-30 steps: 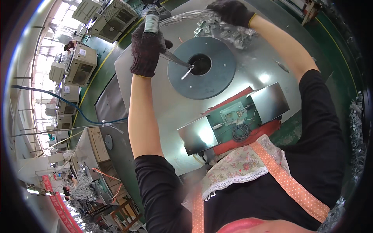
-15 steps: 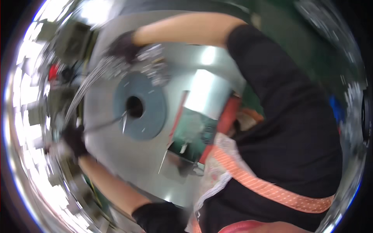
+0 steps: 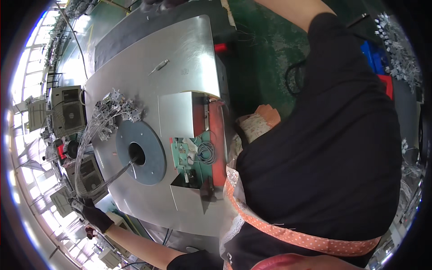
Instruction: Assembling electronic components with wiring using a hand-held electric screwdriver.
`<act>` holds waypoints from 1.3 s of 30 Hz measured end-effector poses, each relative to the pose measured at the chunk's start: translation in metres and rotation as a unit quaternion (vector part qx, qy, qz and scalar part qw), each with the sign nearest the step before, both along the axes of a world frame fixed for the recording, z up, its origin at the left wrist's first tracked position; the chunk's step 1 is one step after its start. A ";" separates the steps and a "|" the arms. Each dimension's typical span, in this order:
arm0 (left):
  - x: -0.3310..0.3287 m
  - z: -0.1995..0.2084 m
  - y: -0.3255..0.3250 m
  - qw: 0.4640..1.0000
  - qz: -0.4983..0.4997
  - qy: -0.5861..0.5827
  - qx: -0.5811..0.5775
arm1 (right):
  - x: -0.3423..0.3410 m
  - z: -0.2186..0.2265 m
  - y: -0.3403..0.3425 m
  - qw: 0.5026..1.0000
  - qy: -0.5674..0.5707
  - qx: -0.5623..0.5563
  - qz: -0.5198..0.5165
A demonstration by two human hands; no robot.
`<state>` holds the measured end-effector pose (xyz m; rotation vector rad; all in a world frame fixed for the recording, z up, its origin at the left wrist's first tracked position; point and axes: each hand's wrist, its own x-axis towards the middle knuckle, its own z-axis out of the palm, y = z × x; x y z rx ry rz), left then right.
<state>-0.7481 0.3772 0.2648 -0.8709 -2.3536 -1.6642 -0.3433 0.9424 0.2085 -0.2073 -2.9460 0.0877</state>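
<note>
My left hand [image 3: 95, 215], in a dark glove, is closed round a bundle of thin pale wires [image 3: 80, 157] beyond the left edge of the metal table. From the hand, one stretch of the bundle runs to the dark hole of a grey-blue ring [image 3: 154, 167]. The rest curves back to a cluster of small metal-and-white connectors [image 3: 118, 107] lying beside the ring. My right hand [image 3: 163, 2], also dark-gloved, is stretched out at the top edge, over the dark far surface; the frame cuts it off and its fingers are unclear.
On the metal table [image 3: 135, 72] lies a small slim silver object [image 3: 159, 66]. Near my body stands a red-sided station with a green fixture [image 3: 181, 155], a coiled grey cable [image 3: 206, 153] and metal covers [image 3: 176, 114]. Beige boxy machines [image 3: 69, 111] line the left side.
My right hand has left the connector cluster and reached away to the top edge. My left hand still holds the wires. The view has shifted, and the connectors lie on the table.
</note>
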 end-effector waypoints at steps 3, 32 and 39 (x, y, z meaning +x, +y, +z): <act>0.068 0.084 -0.093 0.966 0.199 0.062 -0.152 | -0.012 -0.003 -0.042 0.985 0.080 -0.131 0.081; 0.860 -0.207 -0.284 0.597 0.689 -0.382 -0.155 | 0.128 -0.111 -0.680 0.536 -0.376 -0.159 0.739; 0.942 -0.344 -0.103 0.400 0.872 -0.200 0.200 | 0.170 -0.137 -0.775 0.361 -0.402 0.041 0.840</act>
